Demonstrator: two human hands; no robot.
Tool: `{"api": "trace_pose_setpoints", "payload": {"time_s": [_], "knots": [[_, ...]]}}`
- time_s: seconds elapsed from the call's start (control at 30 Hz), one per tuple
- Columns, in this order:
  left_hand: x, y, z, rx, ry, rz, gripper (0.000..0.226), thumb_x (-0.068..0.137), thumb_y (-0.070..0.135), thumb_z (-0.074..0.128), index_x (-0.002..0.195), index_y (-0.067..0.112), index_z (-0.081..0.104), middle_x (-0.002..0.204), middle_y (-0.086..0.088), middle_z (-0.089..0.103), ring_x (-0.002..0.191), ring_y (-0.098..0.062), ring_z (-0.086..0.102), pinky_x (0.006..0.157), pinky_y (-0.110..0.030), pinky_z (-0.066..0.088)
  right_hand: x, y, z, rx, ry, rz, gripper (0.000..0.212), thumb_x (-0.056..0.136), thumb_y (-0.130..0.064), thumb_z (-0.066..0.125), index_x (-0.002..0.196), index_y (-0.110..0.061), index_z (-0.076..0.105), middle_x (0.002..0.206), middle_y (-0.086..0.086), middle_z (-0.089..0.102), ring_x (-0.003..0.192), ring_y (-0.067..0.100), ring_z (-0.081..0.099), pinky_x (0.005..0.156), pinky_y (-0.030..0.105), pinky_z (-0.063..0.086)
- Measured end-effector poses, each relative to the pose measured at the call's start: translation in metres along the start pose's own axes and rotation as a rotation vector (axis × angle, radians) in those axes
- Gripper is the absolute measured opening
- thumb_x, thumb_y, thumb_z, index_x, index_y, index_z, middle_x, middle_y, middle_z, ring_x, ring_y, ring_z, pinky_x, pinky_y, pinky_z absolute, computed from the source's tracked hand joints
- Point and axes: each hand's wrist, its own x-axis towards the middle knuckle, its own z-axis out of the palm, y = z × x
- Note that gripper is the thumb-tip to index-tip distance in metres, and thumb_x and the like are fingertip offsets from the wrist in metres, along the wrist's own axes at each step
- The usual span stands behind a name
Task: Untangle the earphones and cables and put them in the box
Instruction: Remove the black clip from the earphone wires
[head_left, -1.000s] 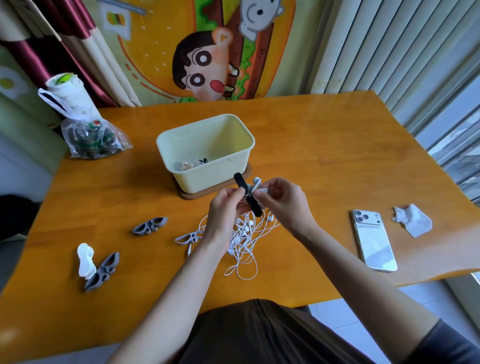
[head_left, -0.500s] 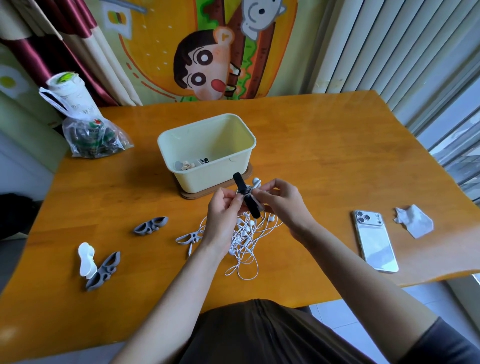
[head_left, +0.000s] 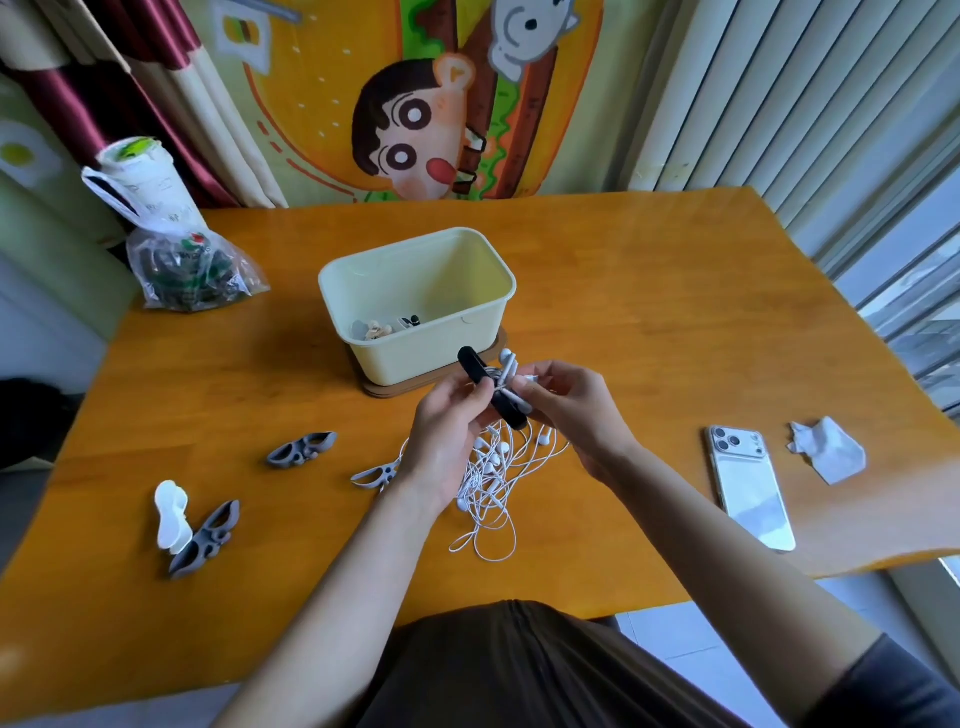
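White earphone cord (head_left: 508, 385) is wrapped round the middle of a black winder (head_left: 471, 365). The left hand (head_left: 447, 441) grips the winder with curled fingers, and the right hand (head_left: 566, 405) pinches the cord's loose end between thumb and forefinger at the wrap. Little has shifted in the last second: both hands stay just in front of the cream box (head_left: 415, 358), winder at the same tilt, only the right fingers closing nearer the wrap. This set looks nearly bundled but not yet boxed, and the bigger tangle (head_left: 491, 480) lies on the table (head_left: 649, 322) beneath the hands.
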Motion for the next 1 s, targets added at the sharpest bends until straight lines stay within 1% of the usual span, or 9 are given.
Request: {"api": "trace_pose_setpoints", "payload": {"time_s": [0.13, 0.23, 0.3, 0.43, 0.53, 0.63, 0.77, 0.87, 1.0], "knots": [[0.0, -0.001, -0.001, 0.033, -0.002, 0.001, 0.025, 0.096, -0.002, 0.045, 0.117, -0.002, 0.059, 0.114, -0.016, 0.067, 0.106, -0.024, 0.065, 0.099, -0.037, 0.049, 0.002, 0.001, 0.0, -0.013, 0.01, 0.003, 0.006, 0.085, -0.015, 0.067, 0.09, -0.011, 0.068, 0.085, 0.021, 0.067, 0.074, 0.022, 0.065, 0.073, 0.032, 0.058], [0.001, -0.004, -0.003, 0.046, 0.037, -0.005, 0.026, 0.096, -0.002, 0.046, 0.118, -0.002, 0.058, 0.118, -0.02, 0.064, 0.109, -0.027, 0.063, 0.103, -0.043, 0.045, 0.007, 0.005, 0.002, -0.156, 0.074, -0.031, 0.008, 0.082, -0.022, 0.072, 0.088, -0.019, 0.067, 0.073, 0.009, 0.063, 0.07, 0.022, 0.062, 0.071, 0.041, 0.055], [0.002, -0.004, -0.003, 0.028, 0.065, -0.007, 0.026, 0.096, -0.001, 0.047, 0.119, -0.003, 0.058, 0.118, -0.02, 0.064, 0.11, -0.028, 0.063, 0.104, -0.044, 0.045, 0.01, 0.006, 0.004, -0.185, 0.068, -0.043, 0.011, 0.083, -0.024, 0.071, 0.091, -0.019, 0.065, 0.07, 0.002, 0.059, 0.068, 0.018, 0.058, 0.067, 0.038, 0.05], [0.005, -0.001, -0.006, -0.05, 0.122, -0.024, 0.027, 0.097, 0.002, 0.047, 0.121, -0.005, 0.056, 0.121, -0.024, 0.062, 0.107, -0.027, 0.064, 0.098, -0.038, 0.049, 0.013, 0.006, 0.011, -0.065, 0.014, 0.011, 0.036, 0.087, -0.027, 0.063, 0.117, -0.009, 0.054, 0.106, 0.008, 0.064, 0.094, 0.019, 0.065, 0.084, 0.032, 0.054], [0.008, 0.0, -0.009, -0.089, 0.163, -0.038, 0.028, 0.096, 0.003, 0.049, 0.121, -0.006, 0.055, 0.119, -0.025, 0.062, 0.097, -0.025, 0.067, 0.085, -0.03, 0.055, 0.012, 0.008, 0.015, -0.323, 0.156, -0.134, 0.042, 0.088, -0.025, 0.063, 0.125, -0.008, 0.049, 0.118, 0.0, 0.055, 0.108, 0.012, 0.055, 0.091, 0.025, 0.047], [0.012, 0.004, -0.011, -0.115, 0.213, -0.041, 0.026, 0.095, 0.004, 0.053, 0.119, -0.005, 0.056, 0.112, -0.023, 0.065, 0.093, -0.025, 0.067, 0.085, -0.032, 0.056, 0.009, 0.009, 0.019, -0.509, 0.175, -0.373, 0.029, 0.087, -0.02, 0.066, 0.113, -0.011, 0.056, 0.107, -0.002, 0.055, 0.097, 0.01, 0.054, 0.085, 0.022, 0.046], [0.017, 0.009, -0.011, -0.085, 0.257, -0.039, 0.017, 0.094, 0.008, 0.057, 0.11, 0.003, 0.058, 0.091, -0.009, 0.068, 0.071, -0.01, 0.07, 0.059, -0.023, 0.054, 0.011, 0.017, 0.027, -0.691, 0.03, -0.438, 0.027, 0.085, -0.021, 0.068, 0.11, -0.016, 0.059, 0.104, -0.003, 0.055, 0.093, 0.014, 0.058, 0.08, 0.029, 0.051], [0.022, 0.011, -0.014, -0.028, 0.301, -0.047, 0.018, 0.092, 0.012, 0.061, 0.108, 0.004, 0.06, 0.096, -0.01, 0.07, 0.079, -0.013, 0.069, 0.064, -0.026, 0.055, 0.018, 0.014, 0.031, -0.726, 0.019, -0.429, 0.024, 0.085, -0.019, 0.067, 0.107, -0.017, 0.058, 0.101, -0.004, 0.06, 0.088, 0.013, 0.06, 0.075, 0.034, 0.054], [0.032, 0.016, -0.021, 0.027, 0.306, -0.026, 0.022, 0.091, 0.015, 0.062, 0.111, 0.005, 0.06, 0.104, -0.01, 0.071, 0.096, -0.021, 0.067, 0.075, -0.031, 0.055, 0.032, 0.002, 0.036, -0.681, -0.012, -0.373, 0.021, 0.083, -0.014, 0.069, 0.101, -0.014, 0.06, 0.089, -0.005, 0.064, 0.079, 0.014, 0.061, 0.074, 0.032, 0.053]]}}
